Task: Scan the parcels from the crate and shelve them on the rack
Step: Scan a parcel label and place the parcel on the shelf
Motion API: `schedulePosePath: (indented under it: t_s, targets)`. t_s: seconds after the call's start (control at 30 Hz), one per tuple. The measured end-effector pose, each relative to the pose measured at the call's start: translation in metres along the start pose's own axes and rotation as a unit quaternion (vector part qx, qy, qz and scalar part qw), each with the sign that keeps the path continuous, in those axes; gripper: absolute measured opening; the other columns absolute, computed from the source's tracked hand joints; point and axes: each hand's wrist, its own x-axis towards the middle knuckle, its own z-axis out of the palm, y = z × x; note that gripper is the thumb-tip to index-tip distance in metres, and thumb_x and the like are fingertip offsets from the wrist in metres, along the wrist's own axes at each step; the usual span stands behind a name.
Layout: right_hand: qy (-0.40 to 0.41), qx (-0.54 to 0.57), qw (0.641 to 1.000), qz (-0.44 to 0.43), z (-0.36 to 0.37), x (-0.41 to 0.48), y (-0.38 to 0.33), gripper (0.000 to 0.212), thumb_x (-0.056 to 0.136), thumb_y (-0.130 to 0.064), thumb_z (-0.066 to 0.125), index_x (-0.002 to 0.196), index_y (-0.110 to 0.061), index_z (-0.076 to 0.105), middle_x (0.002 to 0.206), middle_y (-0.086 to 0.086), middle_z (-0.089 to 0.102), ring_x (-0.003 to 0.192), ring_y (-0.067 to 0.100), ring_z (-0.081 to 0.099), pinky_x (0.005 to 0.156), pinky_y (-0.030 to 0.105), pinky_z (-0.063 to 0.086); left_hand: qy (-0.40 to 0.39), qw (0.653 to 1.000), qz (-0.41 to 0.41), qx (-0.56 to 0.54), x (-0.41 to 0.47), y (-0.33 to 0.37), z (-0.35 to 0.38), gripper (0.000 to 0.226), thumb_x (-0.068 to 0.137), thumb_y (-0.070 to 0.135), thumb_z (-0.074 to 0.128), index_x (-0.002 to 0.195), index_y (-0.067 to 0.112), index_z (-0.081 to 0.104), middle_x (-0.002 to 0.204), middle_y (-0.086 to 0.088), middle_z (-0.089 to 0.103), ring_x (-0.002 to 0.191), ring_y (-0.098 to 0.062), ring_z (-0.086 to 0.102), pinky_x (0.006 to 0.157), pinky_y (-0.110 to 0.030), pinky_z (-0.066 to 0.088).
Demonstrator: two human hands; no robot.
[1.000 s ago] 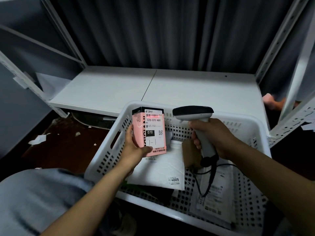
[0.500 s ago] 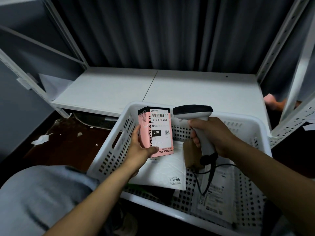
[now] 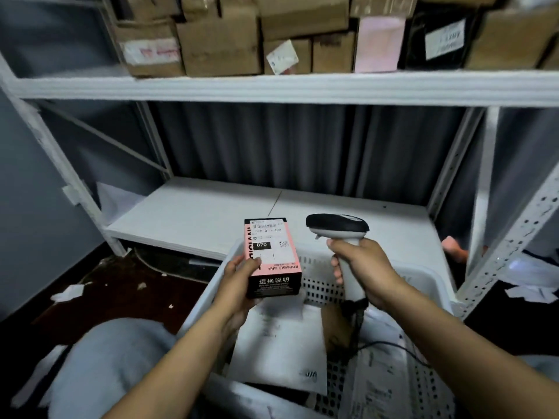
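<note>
One pink box (image 3: 272, 252) is held just above the white crate (image 3: 317, 287), pinched between the thumb and curled fingers of the left hand (image 3: 239, 279). One scanner (image 3: 337, 226) is gripped by its handle in the right hand (image 3: 363, 270). Two flat white parcels (image 3: 281, 352) are seen in the crate, a brown parcel (image 3: 335, 328) between them is partly hidden behind the scanner, and the box's label print is blurred.

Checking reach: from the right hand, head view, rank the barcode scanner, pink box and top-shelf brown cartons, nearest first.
1. Black-and-grey handheld barcode scanner: gripped in the right hand.
2. Pink-and-black cardboard box: leftward, in the left hand.
3. Brown cardboard cartons: top shelf, far above.
</note>
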Motion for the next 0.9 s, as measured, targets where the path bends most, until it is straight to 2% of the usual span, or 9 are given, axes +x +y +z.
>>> schedulePosePath:
  t_s: [0.13,0.23,0.3,0.37,0.53,0.6,0.7,0.8,0.9]
  targets:
    - [-0.004,-0.024,0.999,-0.047,0.035,-0.006,-0.047,0.013,0.091,-0.014,0.064,0.082,-0.006,0.058,0.06,0.01,0.053,0.043,0.019,0.047,0.044,0.025,0.042,-0.027,0.998,0.001,-0.048,-0.021,0.061,-0.01,0.013,0.095,0.024,0.053,0.105,0.017,0.059,0.076,-0.003,0.071,0.067,-0.018,0.064,0.06,-0.03,0.053]
    - [-0.005,-0.054,0.994,-0.09,0.062,-0.006,-0.079,0.015,0.088,-0.015,0.066,0.081,-0.006,0.057,0.058,0.009,0.053,0.043,0.019,0.048,0.044,0.025,0.041,-0.039,0.997,0.014,-0.069,-0.035,0.108,-0.016,0.016,0.094,0.026,0.053,0.091,0.013,0.062,0.075,-0.006,0.069,0.074,-0.021,0.06,0.079,-0.039,0.051]
    - [-0.001,-0.074,0.99,-0.117,0.081,-0.006,-0.101,0.017,0.088,-0.016,0.067,0.077,-0.006,0.059,0.057,0.009,0.053,0.044,0.02,0.049,0.045,0.025,0.042,-0.04,0.994,0.03,-0.093,-0.044,0.142,-0.021,0.013,0.094,0.024,0.055,0.09,0.013,0.061,0.083,-0.01,0.066,0.077,-0.023,0.06,0.085,-0.044,0.05]
    - [0.001,-0.082,0.987,-0.137,0.099,-0.005,-0.122,0.018,0.087,-0.015,0.067,0.074,-0.006,0.059,0.055,0.01,0.052,0.043,0.02,0.049,0.044,0.025,0.043,-0.046,0.992,0.047,-0.11,-0.048,0.173,-0.024,0.011,0.094,0.022,0.055,0.091,0.013,0.06,0.087,-0.011,0.064,0.078,-0.025,0.06,0.081,-0.044,0.05]
    - [0.0,-0.065,0.983,-0.173,0.146,0.002,-0.178,0.016,0.088,-0.015,0.067,0.077,-0.006,0.059,0.058,0.011,0.053,0.041,0.02,0.049,0.043,0.025,0.042,-0.075,0.983,0.11,-0.122,-0.061,0.248,-0.033,0.011,0.094,0.019,0.054,0.097,0.011,0.06,0.074,-0.007,0.068,0.076,-0.023,0.061,0.089,-0.051,0.048]
    - [0.004,-0.073,0.978,-0.193,0.163,0.007,-0.201,0.014,0.087,-0.017,0.068,0.08,-0.006,0.061,0.058,0.01,0.053,0.043,0.021,0.051,0.044,0.026,0.044,-0.096,0.977,0.137,-0.13,-0.064,0.273,-0.04,0.009,0.094,0.015,0.053,0.093,0.011,0.061,0.063,-0.004,0.071,0.072,-0.022,0.065,0.081,-0.048,0.053]
    - [0.015,-0.113,0.968,-0.223,0.185,0.017,-0.23,0.017,0.084,-0.019,0.069,0.087,-0.004,0.063,0.054,0.008,0.054,0.043,0.023,0.054,0.044,0.027,0.044,-0.106,0.972,0.17,-0.121,-0.056,0.304,-0.054,0.009,0.095,0.013,0.055,0.097,0.011,0.063,0.07,-0.005,0.074,0.062,-0.017,0.071,0.067,-0.042,0.058]
    - [0.016,-0.174,0.953,-0.246,0.207,0.029,-0.252,0.02,0.082,-0.02,0.069,0.087,-0.002,0.064,0.053,0.01,0.057,0.042,0.023,0.054,0.043,0.026,0.043,-0.071,0.971,0.203,-0.106,-0.035,0.33,-0.072,0.01,0.095,0.015,0.057,0.1,0.012,0.065,0.07,-0.003,0.074,0.058,-0.013,0.07,0.054,-0.032,0.059]
    - [0.024,-0.19,0.947,-0.259,0.228,0.044,-0.276,0.016,0.083,-0.019,0.068,0.085,-0.004,0.063,0.06,0.009,0.061,0.042,0.022,0.055,0.044,0.025,0.042,-0.031,0.965,0.222,-0.136,-0.014,0.355,-0.087,0.009,0.095,0.015,0.057,0.097,0.011,0.065,0.068,-0.003,0.073,0.057,-0.013,0.07,0.053,-0.031,0.058]
